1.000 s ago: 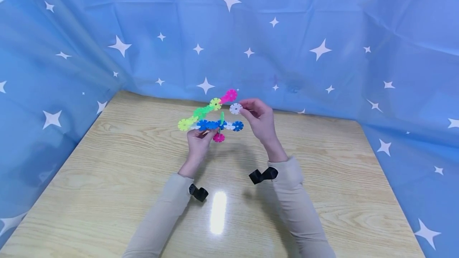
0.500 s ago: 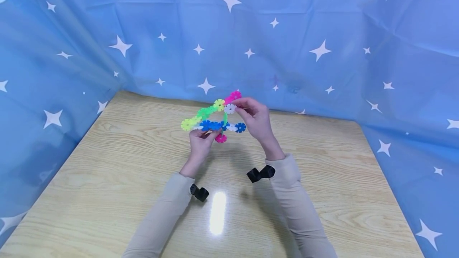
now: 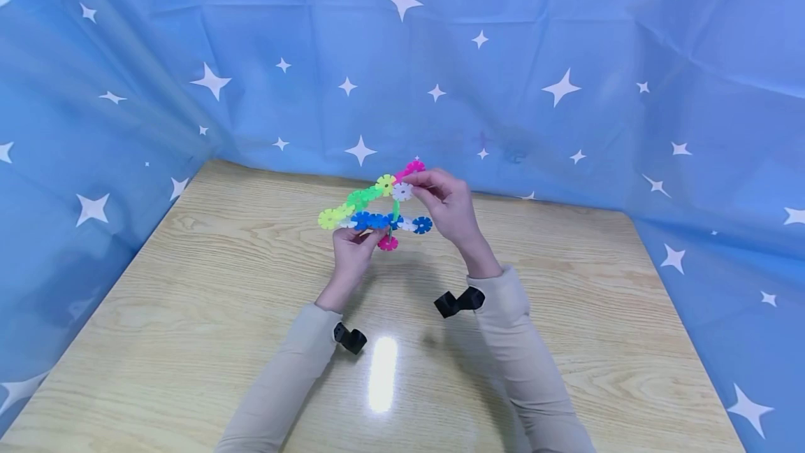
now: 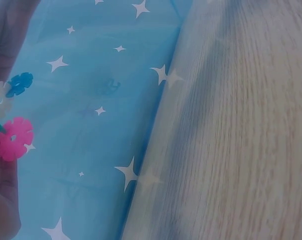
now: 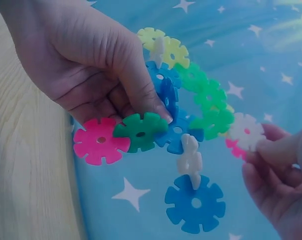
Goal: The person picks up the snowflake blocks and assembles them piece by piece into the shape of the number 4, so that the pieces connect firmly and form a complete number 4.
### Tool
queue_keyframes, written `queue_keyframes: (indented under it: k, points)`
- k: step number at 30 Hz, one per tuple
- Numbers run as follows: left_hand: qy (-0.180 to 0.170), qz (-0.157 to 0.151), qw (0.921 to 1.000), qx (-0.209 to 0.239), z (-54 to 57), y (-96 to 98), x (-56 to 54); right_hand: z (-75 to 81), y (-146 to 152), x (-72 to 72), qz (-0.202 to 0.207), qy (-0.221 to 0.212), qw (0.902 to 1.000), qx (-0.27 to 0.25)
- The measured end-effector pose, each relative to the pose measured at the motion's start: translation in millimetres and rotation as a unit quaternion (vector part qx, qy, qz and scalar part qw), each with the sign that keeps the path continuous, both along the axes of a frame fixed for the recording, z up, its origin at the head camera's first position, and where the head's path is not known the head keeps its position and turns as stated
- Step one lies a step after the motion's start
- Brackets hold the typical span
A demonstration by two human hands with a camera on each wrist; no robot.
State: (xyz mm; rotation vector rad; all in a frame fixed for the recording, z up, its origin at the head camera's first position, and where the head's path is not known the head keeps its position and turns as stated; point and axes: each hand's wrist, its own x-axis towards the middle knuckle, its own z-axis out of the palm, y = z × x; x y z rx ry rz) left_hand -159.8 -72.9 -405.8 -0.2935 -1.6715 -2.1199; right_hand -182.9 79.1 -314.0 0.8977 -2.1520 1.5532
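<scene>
My left hand pinches a build of notched plastic snowflake discs above the table. A row of blue discs runs through it, ending in a white and a blue disc. From its left end, yellow and green discs climb to a yellow and a pink disc. A pink disc hangs below on a dark green one. Between thumb and forefinger, my right hand holds a white disc, its edge right at a green disc.
The wooden table has a bright light reflection in front of the hands. A blue curtain with white stars stands behind and along both sides. Black wrist cameras sit on the sleeves.
My right hand has brought the white disc left, up to the build, and then stays almost still. The build in my left hand has shifted slightly right.
</scene>
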Motion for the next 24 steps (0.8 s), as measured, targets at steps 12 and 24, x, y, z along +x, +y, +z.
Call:
queue_keyframes:
  k: [12, 24]
  points:
    - [-0.008, 0.007, 0.9994, -0.033, 2.4, 0.3, 3.4, -17.1, 4, -13.4, 0.002, 0.041, 0.9988, 0.027]
    - [-0.008, 0.022, 0.9995, -0.021, 0.7, 8.0, 5.7, -25.0, 4, -19.8, 0.004, 0.107, 0.9930, 0.050]
